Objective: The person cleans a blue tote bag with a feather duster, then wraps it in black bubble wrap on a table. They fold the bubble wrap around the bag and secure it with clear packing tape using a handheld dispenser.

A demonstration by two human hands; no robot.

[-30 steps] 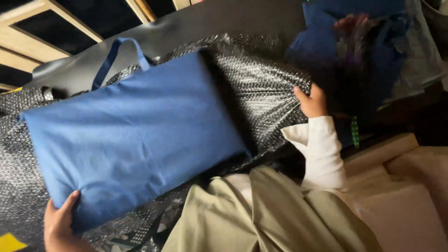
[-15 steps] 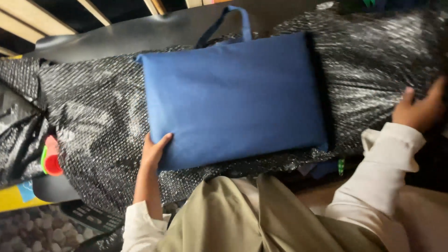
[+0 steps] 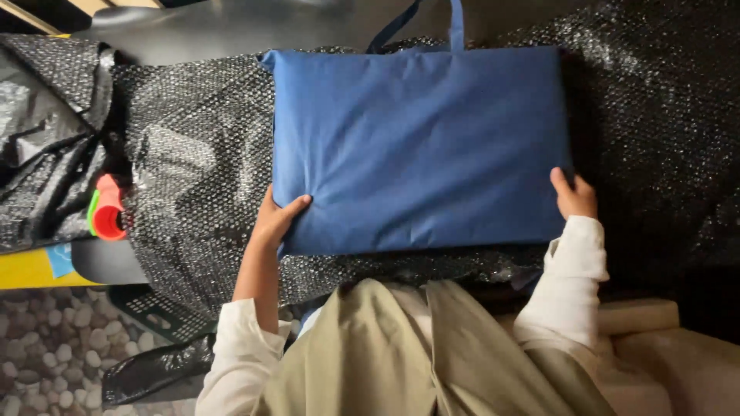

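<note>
A padded blue bag (image 3: 420,146) lies flat on a sheet of black bubble wrap (image 3: 193,177). Its strap handle (image 3: 455,19) points to the far side, and its near edge runs just in front of the person's lap.

The left hand (image 3: 276,219) grips the bag's near-left corner, with the thumb on top of the fabric and the fingers curled under the edge. The right hand (image 3: 574,196) holds the near-right corner. Its thumb presses on the top face, but the other fingers are hidden behind the bag, so I cannot tell how firmly it closes.

The work in hand looks like squaring the bag up on the wrap, since both hands hold the near corners and nothing is folded over it yet. The wrap reaches well past the bag on the left and right, with much less showing at the near edge.

As I judge it, any fold over the bag would call for one hand to let go of its corner and take a free edge of wrap. The other hand would have to keep the bag from sliding.

A red and green tape holder (image 3: 108,208) sits to the left at the edge of the wrap, within the left hand's reach. A pebble floor (image 3: 46,339) shows at the near left.
</note>
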